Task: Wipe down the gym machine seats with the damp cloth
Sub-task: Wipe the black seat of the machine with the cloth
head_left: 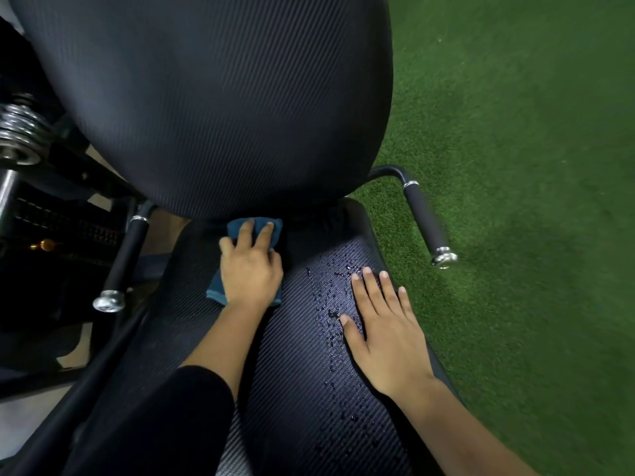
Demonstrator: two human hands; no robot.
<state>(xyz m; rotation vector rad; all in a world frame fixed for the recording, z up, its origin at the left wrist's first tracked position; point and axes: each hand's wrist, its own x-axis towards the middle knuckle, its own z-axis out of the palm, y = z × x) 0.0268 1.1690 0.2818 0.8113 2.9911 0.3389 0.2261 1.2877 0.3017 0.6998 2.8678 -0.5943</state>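
Note:
A black textured seat pad (302, 389) fills the lower middle, with a tall black backrest (213, 97) rising behind it. My left hand (251, 266) presses a folded blue cloth (214, 292) flat onto the seat, close to the joint under the backrest, fingers straight. Water droplets (330, 304) bead on the seat's right half. My right hand (381, 324) lies flat on the seat's right side, fingers spread, touching the wet patch.
Black side handles with chrome end caps flank the seat, one on the left (120, 266) and one on the right (426, 221). Green turf (515, 166) covers the floor to the right. Chrome weight hardware (17, 139) and dark machine frame sit at left.

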